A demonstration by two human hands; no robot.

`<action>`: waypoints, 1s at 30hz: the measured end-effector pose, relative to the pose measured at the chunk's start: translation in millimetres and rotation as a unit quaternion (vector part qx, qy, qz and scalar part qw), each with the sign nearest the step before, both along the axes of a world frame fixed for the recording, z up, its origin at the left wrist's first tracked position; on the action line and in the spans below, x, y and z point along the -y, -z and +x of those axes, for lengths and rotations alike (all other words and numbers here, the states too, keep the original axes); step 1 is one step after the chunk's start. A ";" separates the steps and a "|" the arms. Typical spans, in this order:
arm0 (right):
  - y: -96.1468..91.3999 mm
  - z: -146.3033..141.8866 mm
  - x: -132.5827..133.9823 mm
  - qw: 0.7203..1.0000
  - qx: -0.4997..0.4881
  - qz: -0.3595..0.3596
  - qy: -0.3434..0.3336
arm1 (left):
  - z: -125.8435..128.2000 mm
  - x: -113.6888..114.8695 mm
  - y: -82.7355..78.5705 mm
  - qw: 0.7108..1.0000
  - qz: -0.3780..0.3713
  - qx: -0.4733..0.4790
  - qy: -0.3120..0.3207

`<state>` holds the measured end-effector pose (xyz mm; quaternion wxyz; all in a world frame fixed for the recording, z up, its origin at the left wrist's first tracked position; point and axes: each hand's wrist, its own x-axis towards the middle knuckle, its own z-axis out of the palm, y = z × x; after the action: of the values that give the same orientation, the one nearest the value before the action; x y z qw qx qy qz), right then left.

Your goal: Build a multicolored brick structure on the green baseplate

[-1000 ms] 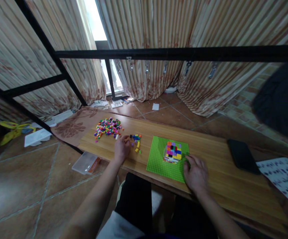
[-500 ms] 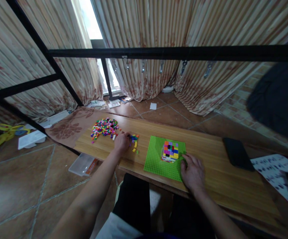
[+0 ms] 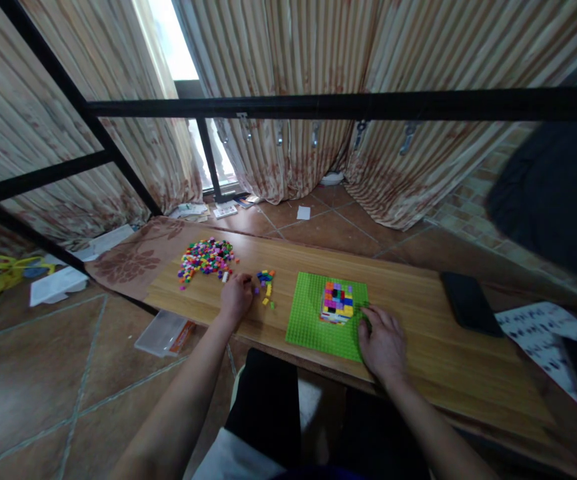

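My left hand (image 3: pixel 237 297) is low over the wooden table with its fingers curled in. Whether a brick sits between the fingertips is too small to make out. Just right of it lies a small group of loose bricks (image 3: pixel 268 290) in yellow, blue, orange and green. Beyond it spreads a heap of many-coloured bricks (image 3: pixel 208 257). My right hand (image 3: pixel 382 341) rests at the right edge of the green baseplate (image 3: pixel 301 327), fingers loosely apart and holding nothing. On that baseplate stands a block built of coloured bricks (image 3: pixel 337 303), close to the right fingertips.
The wooden table (image 3: pixel 418 360) carries a dark phone-like slab (image 3: pixel 470 303) on the right. Past it is a printed sheet (image 3: pixel 538 340). A clear plastic box (image 3: pixel 161 333) sits below the table's left front. A black metal rail (image 3: pixel 288 107) crosses ahead of striped curtains.
My left hand has drawn back leftward from the small group of bricks, baring more of it. My right hand stays by the baseplate. The whole view has shifted slightly.
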<state>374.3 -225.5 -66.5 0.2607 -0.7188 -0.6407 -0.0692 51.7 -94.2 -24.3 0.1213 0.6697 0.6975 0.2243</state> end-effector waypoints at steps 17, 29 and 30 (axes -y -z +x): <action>-0.3 0.1 -0.1 1.000 -0.004 -0.004 0.003 | 87.6 58.6 -33.6 0.956 0.048 0.215 0.195; -1.9 -1.7 -0.8 1.000 -0.009 0.002 0.005 | 131.0 54.1 -38.6 0.950 0.091 0.095 0.282; -1.8 -1.7 -0.8 1.000 -0.010 0.003 0.003 | 132.1 53.9 -37.7 0.951 0.092 0.086 0.283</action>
<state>372.6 -224.7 -64.7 0.2684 -0.7209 -0.6357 -0.0648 183.9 -148.1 13.4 0.1775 0.8257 0.4429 0.3008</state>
